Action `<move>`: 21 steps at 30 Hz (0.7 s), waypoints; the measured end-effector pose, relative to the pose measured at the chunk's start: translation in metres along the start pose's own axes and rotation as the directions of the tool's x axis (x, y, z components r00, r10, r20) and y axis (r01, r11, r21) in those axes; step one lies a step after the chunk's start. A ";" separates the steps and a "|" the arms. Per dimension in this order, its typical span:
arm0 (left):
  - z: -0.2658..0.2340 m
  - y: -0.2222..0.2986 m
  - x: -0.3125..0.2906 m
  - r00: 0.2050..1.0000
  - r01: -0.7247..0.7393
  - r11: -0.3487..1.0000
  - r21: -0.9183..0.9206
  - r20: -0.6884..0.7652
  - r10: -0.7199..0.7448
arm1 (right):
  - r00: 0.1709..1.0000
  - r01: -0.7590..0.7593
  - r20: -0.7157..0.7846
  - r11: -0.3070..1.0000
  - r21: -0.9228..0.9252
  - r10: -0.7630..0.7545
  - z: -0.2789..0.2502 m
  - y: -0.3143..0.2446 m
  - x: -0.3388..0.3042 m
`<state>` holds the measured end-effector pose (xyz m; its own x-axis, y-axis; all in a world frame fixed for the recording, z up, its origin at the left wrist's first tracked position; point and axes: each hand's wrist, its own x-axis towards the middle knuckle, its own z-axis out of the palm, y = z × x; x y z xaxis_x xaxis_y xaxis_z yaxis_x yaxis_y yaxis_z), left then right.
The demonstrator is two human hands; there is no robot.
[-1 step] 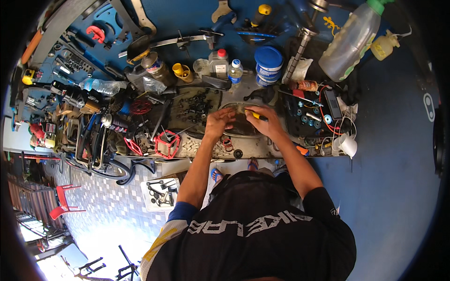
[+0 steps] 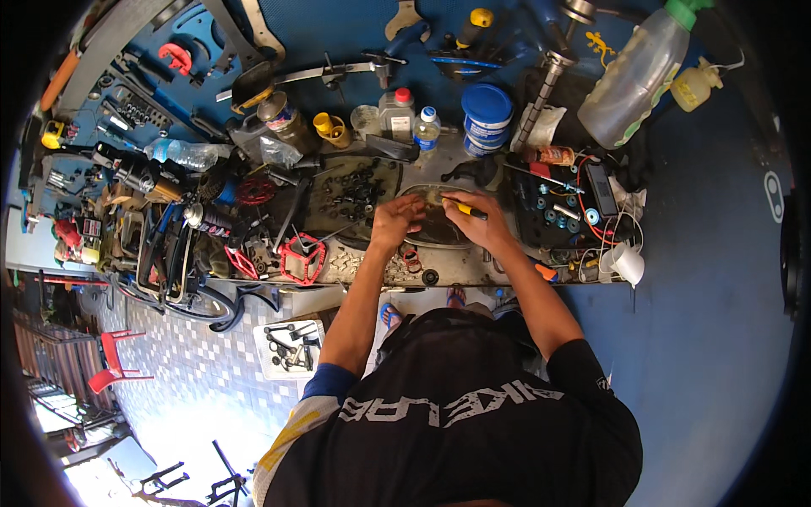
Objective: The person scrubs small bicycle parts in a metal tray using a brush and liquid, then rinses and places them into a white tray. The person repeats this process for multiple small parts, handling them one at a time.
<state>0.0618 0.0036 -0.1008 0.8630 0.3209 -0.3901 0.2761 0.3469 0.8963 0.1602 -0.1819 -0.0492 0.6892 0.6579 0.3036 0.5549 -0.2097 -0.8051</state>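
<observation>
My right hand (image 2: 476, 213) is closed around a slim hand tool with a yellow and black handle (image 2: 466, 209); its working end is too small to make out. Just left of it, my left hand (image 2: 400, 218) has its fingers curled in toward the tool's end. Whatever those fingers hold is hidden or too small to name. Both hands are over a dark shallow tray (image 2: 448, 240) on the workbench. Beside my left hand, several small dark metal parts (image 2: 353, 193) lie on a dark mat.
Red bike pedals (image 2: 302, 258) lie left along the bench's near edge. A blue tub (image 2: 486, 118) and bottles (image 2: 427, 128) line the back. A white cup (image 2: 625, 264), wires and small blue parts sit right. Below is a white tray (image 2: 289, 350) of metal parts.
</observation>
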 end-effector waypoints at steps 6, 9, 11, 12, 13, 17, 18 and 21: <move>0.002 -0.004 0.006 0.981 -0.186 0.980 -0.073 -0.078 0.180 | 0.923 -0.376 0.007 0.901 0.217 0.384 0.018 -0.005 0.006; -0.001 -0.002 0.013 0.986 -0.166 0.986 -0.033 -0.022 0.165 | 0.928 -0.334 -0.074 0.903 0.271 0.366 0.020 -0.015 0.006; 0.003 -0.003 0.016 0.981 -0.194 0.981 -0.001 -0.032 0.193 | 0.915 -0.391 -0.007 0.889 0.238 0.405 0.028 0.009 -0.001; 0.002 -0.001 0.017 0.976 -0.212 0.977 0.021 -0.040 0.212 | 0.908 -0.414 0.027 0.882 0.226 0.419 0.029 0.013 0.000; 0.001 0.000 0.018 0.976 -0.214 0.977 -0.016 -0.043 0.214 | 0.909 -0.407 0.015 0.877 0.256 0.417 0.029 0.016 -0.002; -0.003 -0.004 0.016 0.975 -0.222 0.971 -0.086 -0.021 0.221 | 0.906 -0.404 -0.011 0.871 0.279 0.424 0.029 0.002 -0.005; -0.002 -0.002 0.016 0.973 -0.228 0.971 -0.078 0.007 0.229 | 0.904 -0.415 0.018 0.869 0.271 0.426 0.029 0.008 -0.010; -0.009 -0.008 0.010 0.982 -0.183 0.973 -0.144 0.017 0.187 | 0.955 -0.292 0.029 0.954 -0.064 0.294 0.011 0.025 -0.026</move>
<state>0.0642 0.0123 -0.1137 0.9067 0.3648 -0.2119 0.0503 0.4053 0.9128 0.1509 -0.1961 -0.0828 0.8080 0.5880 0.0380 0.3581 -0.4388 -0.8242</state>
